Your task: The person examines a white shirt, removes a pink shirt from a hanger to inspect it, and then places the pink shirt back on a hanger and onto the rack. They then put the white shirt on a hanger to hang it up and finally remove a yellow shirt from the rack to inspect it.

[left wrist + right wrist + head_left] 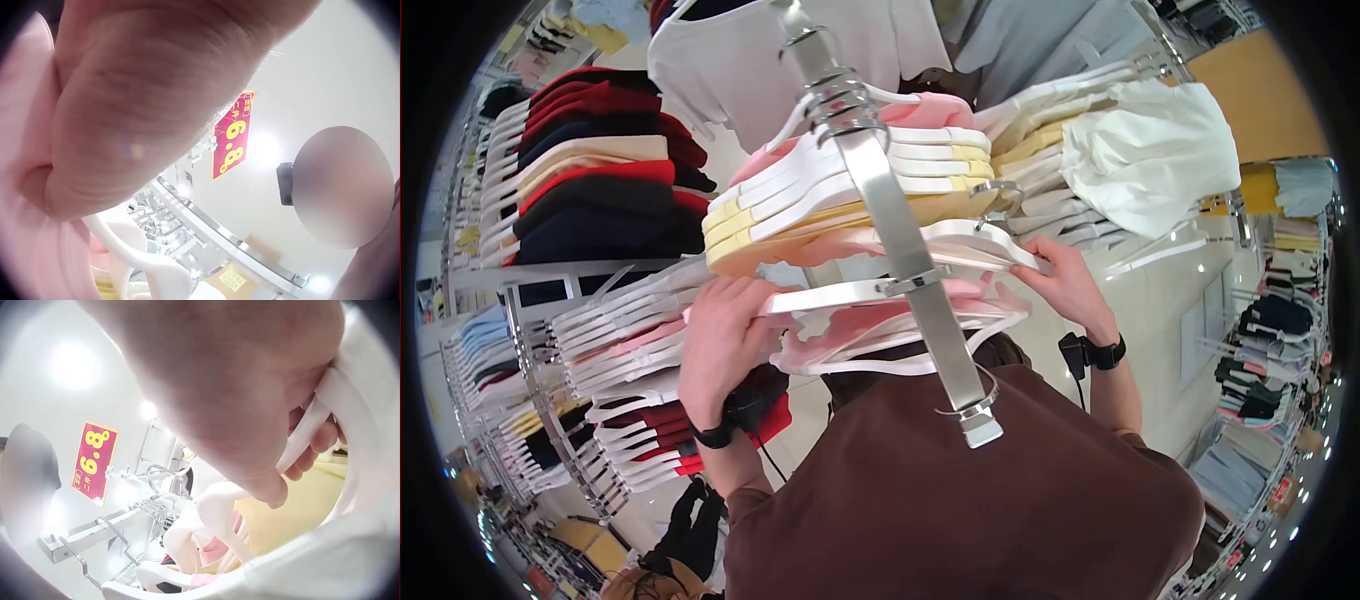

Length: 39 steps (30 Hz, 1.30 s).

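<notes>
Clothes hang from a metal rail (885, 185) running toward the brown-shirted person. The left hand (725, 325) is at the left end of a white hanger (830, 297). In the left wrist view its thumb (94, 169) pinches the fabric of a pink garment (25, 237). At the opposite side, the right hand (1065, 285) grips the right end of a white hanger (975, 238). The right wrist view shows its fingers curled round the hanger's bar (306, 431), with yellow fabric (287, 512) behind. Several hangers with yellow garments (735, 235) hang just beyond the hands.
Nearer the body, pink pieces (810, 350) hang on white hangers. White clothes (1150, 150) hang on the right, a white top (730, 70) at the far end. Racks of dark and red clothes (600, 190) stand left. Another person (660, 575) is at lower left.
</notes>
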Tool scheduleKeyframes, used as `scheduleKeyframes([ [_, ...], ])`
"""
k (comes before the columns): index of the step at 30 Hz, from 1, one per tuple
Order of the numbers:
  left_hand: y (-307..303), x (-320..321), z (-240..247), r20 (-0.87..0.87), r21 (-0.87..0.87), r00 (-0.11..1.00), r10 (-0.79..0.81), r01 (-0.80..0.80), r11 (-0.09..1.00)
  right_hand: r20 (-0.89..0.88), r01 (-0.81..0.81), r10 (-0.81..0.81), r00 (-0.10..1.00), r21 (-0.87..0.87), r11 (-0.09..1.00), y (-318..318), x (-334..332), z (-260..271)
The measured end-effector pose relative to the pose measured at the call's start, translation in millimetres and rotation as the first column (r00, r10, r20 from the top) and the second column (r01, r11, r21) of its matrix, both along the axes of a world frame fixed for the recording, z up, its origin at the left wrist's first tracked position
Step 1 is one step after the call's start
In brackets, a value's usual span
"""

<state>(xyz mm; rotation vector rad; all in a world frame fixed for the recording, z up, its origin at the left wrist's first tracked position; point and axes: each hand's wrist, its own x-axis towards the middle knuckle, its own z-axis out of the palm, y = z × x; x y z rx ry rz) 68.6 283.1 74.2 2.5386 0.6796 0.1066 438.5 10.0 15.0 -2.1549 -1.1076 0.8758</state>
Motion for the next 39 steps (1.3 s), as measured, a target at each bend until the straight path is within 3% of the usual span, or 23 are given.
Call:
scheduleKeyframes([
  [7,14.0,9.0,16.0,-0.137,0.038,0.991,0.004,0.001,0.999,0.047,0.194,-0.190,0.981,-0.096,0.976,-50.5,-12.1,-17.3],
  [12,11.0,15.0,7.1,-0.147,0.036,0.983,0.114,-0.110,0.993,0.367,0.321,-0.242,0.898,-0.170,0.932,-101.1,-8.0,-36.0],
  [16,11.4,19.1,-11.5,-0.070,-0.029,0.994,0.085,-0.087,0.996,0.430,0.378,-0.284,0.857,-0.151,0.913,-137.5,-1.9,-52.0],
  [19,8.5,25.9,-22.2,-0.022,-0.090,0.994,0.106,-0.107,0.990,0.490,0.348,-0.243,0.837,-0.134,0.928,-152.4,-0.5,-54.6],
  [22,9.1,31.2,-34.6,-0.091,-0.075,0.986,0.142,-0.149,0.986,0.477,0.342,-0.233,0.847,-0.153,0.927,-155.4,2.1,-46.2],
  [24,10.9,33.4,-46.6,0.036,-0.036,0.993,0.112,-0.110,0.993,0.476,0.261,-0.187,0.859,-0.095,0.961,-155.0,2.8,-41.9],
  [28,8.3,37.9,-60.9,0.017,-0.071,0.991,0.133,-0.131,0.989,0.433,0.190,-0.122,0.893,-0.117,0.975,-146.2,1.9,-36.7],
  [31,0.2,36.3,-67.1,-0.034,-0.204,0.977,0.210,-0.212,0.956,0.396,0.108,-0.072,0.915,-0.068,0.992,-124.8,-0.7,-36.0],
  [34,-14.5,39.5,-59.0,0.014,-0.071,0.973,0.231,-0.229,0.971,0.372,0.042,-0.024,0.928,-0.041,0.998,-106.3,-5.3,-34.0],
  [36,-32.8,34.0,-32.8,0.166,-0.004,0.941,0.294,-0.298,0.955,0.334,-0.017,0.027,0.942,-0.032,0.999,-95.3,-7.9,-32.0],
  [37,-37.5,21.1,-27.2,0.164,-0.002,0.938,0.304,-0.308,0.951,0.332,-0.029,0.037,0.943,-0.031,0.999,-90.0,-8.5,-30.9],
  [39,-45.3,-3.5,-17.9,-0.090,-0.269,0.960,0.265,-0.280,0.921,0.316,-0.048,0.046,0.948,-0.002,0.999,-80.5,-9.3,-26.7],
])
